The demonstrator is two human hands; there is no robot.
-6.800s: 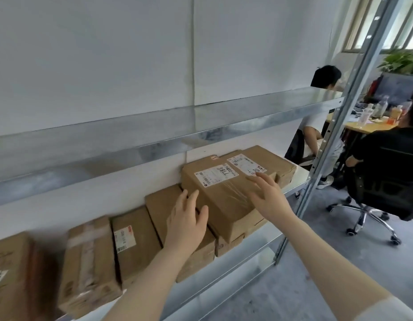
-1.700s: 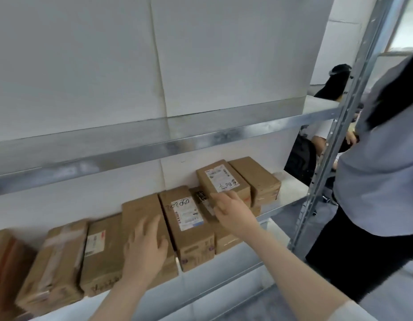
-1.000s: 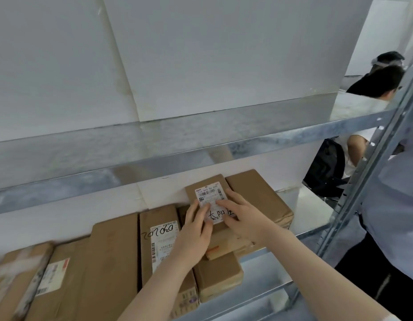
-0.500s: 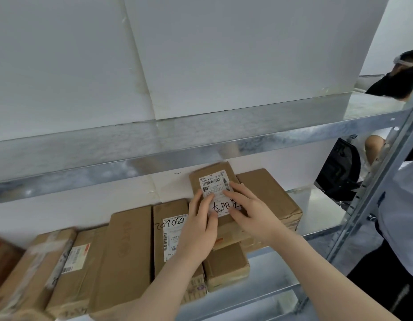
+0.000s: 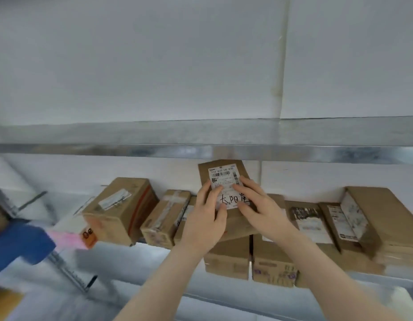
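Left hand (image 5: 205, 221) and right hand (image 5: 265, 212): fingers (image 5: 218, 193) nearly straight, spread, pressed flat on 1 parcel (image 5: 237, 224), no wrap-round grip. Both forearms reach up from below. White label (image 5: 224, 179): "516 K20 00 030", barcode, handwritten 太阳 plus an unclear character. Parcel lies tilted atop 2 cartons (image 5: 226, 258) at the shelf (image 5: 154, 258) mid-front edge. At least 8 cartons in total in the row; blur blocks an exact count.

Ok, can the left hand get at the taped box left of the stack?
Probably yes. The taped box sits beside the left hand, with its top and front uncovered, but that hand rests on the labelled box and must lift off first.
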